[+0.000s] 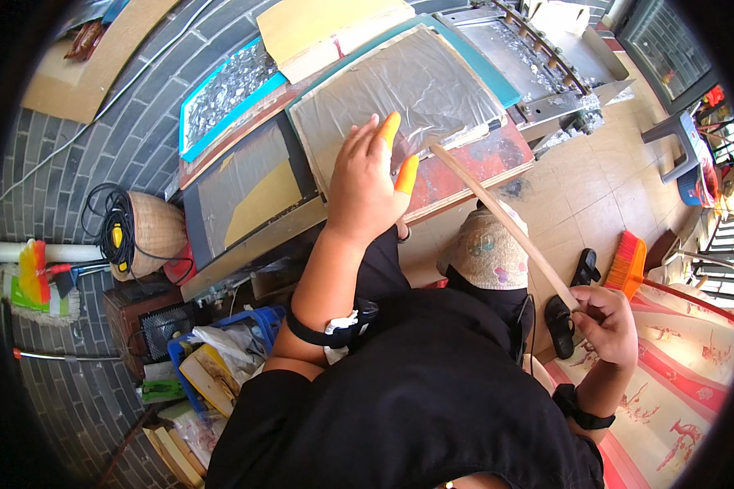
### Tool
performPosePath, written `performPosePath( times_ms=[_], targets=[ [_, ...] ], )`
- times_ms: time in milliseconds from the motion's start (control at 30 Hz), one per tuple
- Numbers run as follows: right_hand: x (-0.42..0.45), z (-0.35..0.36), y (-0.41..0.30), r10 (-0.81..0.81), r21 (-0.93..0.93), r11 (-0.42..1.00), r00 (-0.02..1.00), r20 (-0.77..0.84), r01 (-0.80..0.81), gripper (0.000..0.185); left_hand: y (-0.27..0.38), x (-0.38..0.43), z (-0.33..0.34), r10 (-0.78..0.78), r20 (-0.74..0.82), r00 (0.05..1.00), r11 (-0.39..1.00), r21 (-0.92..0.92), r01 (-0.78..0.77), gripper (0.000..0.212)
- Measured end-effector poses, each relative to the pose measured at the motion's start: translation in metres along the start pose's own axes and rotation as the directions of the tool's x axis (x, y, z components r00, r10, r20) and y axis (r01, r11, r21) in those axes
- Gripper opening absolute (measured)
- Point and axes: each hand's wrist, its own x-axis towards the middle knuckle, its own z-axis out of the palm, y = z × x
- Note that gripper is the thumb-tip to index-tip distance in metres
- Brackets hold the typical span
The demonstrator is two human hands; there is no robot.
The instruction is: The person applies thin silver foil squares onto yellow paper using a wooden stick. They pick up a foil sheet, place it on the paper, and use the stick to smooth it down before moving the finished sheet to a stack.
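Note:
My left hand, with yellow covers on the thumb and one finger, is held over the near edge of a stack of sheets. A grey, wrinkled thin sheet tops the stack. Its fingers are apart; whether they touch the stack I cannot tell. My right hand, at the lower right, pinches one end of a long flat wooden strip. The strip's far end rests at or just over the near corner of the sheet. The stack lies on a reddish board on the workbench.
A blue-rimmed tray of silvery flakes stands at the back left, beside a yellow paper pile. A metal frame with flakes is at the right. Below left is a blue crate; an orange broom and black sandals are right.

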Motion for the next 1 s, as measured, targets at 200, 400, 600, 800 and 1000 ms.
performPosePath(
  times_ms=[200,400,600,800,1000],
  targets=[
    [0.01,0.009,0.011,-0.032,0.019,0.999,0.999,-0.005,0.032,0.025,-0.004,-0.003,-0.004,-0.045,0.022,0.999,0.998,-0.046,0.046,0.049],
    [0.021,0.03,0.018,0.04,0.182,0.982,0.999,-0.004,-0.039,0.026,-0.002,-0.003,-0.004,-0.036,-0.007,0.999,0.999,-0.041,0.036,0.049],
    [0.029,0.053,0.02,0.07,0.238,0.97,0.994,-0.081,-0.049,0.027,0.0,-0.002,-0.007,-0.047,-0.001,0.999,0.998,-0.044,0.047,0.05],
    [0.028,0.051,0.006,0.152,0.245,0.962,0.983,-0.099,-0.124,0.025,0.0,-0.003,-0.007,-0.047,0.015,0.999,0.998,-0.029,0.048,0.049],
    [0.026,0.051,0.001,0.127,0.295,0.953,0.978,-0.165,-0.074,0.024,0.0,-0.001,-0.009,-0.045,0.022,0.999,0.998,-0.037,0.046,0.049]
  ],
)
